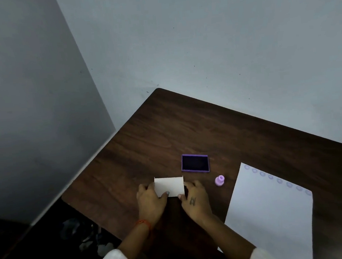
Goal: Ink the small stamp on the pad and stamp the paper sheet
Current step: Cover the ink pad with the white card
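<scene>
A small pink stamp (219, 180) stands upright on the dark wooden table (150, 143), untouched. Behind it to the left lies the open purple ink pad (195, 162) with its dark ink surface showing. To the right lies the white paper sheet (273, 213), with a row of faint round stamp marks along its top edge. My left hand (151, 200) and my right hand (194, 199) both grip a small white card-like lid (169, 186), one at each end, just in front of the pad.
The table stands in a corner, with grey walls (200, 45) behind it and to the left. The table's left edge drops to a dark floor with some dim clutter (82, 236). White sleeves cover both forearms.
</scene>
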Demonstrator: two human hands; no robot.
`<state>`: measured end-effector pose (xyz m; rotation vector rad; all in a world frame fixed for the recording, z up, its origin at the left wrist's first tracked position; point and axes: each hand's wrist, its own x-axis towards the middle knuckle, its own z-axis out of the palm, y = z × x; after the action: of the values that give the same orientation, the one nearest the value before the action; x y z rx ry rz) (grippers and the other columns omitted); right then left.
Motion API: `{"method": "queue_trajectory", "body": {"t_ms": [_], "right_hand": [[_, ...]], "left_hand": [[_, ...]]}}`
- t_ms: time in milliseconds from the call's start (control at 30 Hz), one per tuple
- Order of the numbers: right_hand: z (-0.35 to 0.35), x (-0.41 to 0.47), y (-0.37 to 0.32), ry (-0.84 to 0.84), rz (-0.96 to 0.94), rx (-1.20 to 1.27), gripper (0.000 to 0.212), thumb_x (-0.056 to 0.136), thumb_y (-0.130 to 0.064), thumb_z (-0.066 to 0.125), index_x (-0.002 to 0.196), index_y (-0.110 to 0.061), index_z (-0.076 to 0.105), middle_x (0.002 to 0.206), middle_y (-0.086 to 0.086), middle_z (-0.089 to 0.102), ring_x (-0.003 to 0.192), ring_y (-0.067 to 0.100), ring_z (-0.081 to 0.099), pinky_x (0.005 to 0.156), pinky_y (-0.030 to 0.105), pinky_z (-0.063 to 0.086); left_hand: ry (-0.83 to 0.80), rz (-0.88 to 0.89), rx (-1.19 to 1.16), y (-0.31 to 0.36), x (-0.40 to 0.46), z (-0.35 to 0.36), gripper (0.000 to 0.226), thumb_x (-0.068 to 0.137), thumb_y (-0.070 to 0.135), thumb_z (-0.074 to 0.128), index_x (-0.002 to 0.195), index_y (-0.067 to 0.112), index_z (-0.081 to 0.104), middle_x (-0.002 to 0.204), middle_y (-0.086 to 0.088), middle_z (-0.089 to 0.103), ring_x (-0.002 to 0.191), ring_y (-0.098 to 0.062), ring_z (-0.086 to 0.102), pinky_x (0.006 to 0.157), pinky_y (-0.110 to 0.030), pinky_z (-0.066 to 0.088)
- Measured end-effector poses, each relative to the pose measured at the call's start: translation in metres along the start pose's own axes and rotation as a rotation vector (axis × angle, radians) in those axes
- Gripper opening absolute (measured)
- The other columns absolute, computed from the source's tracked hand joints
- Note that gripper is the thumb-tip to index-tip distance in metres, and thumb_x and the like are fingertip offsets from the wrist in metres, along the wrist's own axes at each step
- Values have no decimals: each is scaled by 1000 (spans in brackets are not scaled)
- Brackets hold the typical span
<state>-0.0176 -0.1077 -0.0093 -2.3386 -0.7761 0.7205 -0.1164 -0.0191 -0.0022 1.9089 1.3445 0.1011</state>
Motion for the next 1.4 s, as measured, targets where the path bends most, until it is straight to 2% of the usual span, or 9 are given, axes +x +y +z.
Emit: {"method": "queue_trajectory", "body": {"t_ms": [133, 333, 433, 567, 800, 1033, 1400], "right_hand": [[-5, -1, -1, 27, 11, 77, 45, 84, -18, 64, 127, -15, 50, 133, 7, 52, 119, 21, 52, 103, 34, 45], [-33, 6, -3, 221, 29, 166, 34, 84, -13, 63, 117, -12, 56, 126, 9, 59, 112, 22, 57, 95, 32, 48], [-48, 13, 0, 286, 38, 133, 33, 84, -18, 64, 116, -14, 57, 124, 8, 60, 111, 23, 57, 97, 34, 48], [-63, 24, 6, 370, 50, 39, 34, 82, -28, 66, 112, -14, 58, 119, 7, 64, 108, 24, 56, 90, 34, 50], [-69, 42, 15, 316, 137, -82, 36, 80, -33, 66, 110, -14, 57, 118, 8, 64, 106, 25, 57, 93, 38, 50], [-63, 54, 20, 208, 260, -231, 40, 81, -39, 63, 113, -17, 56, 121, 6, 61, 113, 25, 50, 100, 37, 37], [-58, 54, 25, 202, 224, -225, 38, 83, -36, 61, 116, -18, 55, 122, 4, 62, 117, 25, 47, 100, 39, 37]], "left_hand": [[11, 17, -68, 8, -1, 1, 57, 81, 28, 68, 130, 6, 47, 135, -17, 43, 122, -33, 46, 107, -42, 41], [37, 89, -100, 42, 7, 3, 56, 81, 26, 67, 131, 9, 47, 136, -15, 46, 124, -30, 45, 107, -42, 41], [14, 116, -107, 60, 12, 8, 56, 82, 26, 67, 132, 9, 46, 137, -14, 45, 125, -30, 45, 108, -41, 40], [-23, 145, -96, 77, 17, 19, 56, 83, 26, 65, 132, 8, 46, 136, -15, 46, 124, -30, 46, 107, -39, 39], [-77, 99, -46, 86, 27, 35, 52, 86, 22, 62, 132, 8, 45, 136, -15, 46, 126, -29, 44, 107, -38, 38], [-79, 58, -27, 84, 35, 46, 47, 86, 19, 60, 130, 11, 46, 133, -14, 47, 123, -30, 45, 106, -41, 41], [-38, 49, -47, 81, 37, 49, 42, 87, 14, 59, 128, 9, 48, 132, -15, 50, 121, -28, 48, 104, -39, 41]]}}
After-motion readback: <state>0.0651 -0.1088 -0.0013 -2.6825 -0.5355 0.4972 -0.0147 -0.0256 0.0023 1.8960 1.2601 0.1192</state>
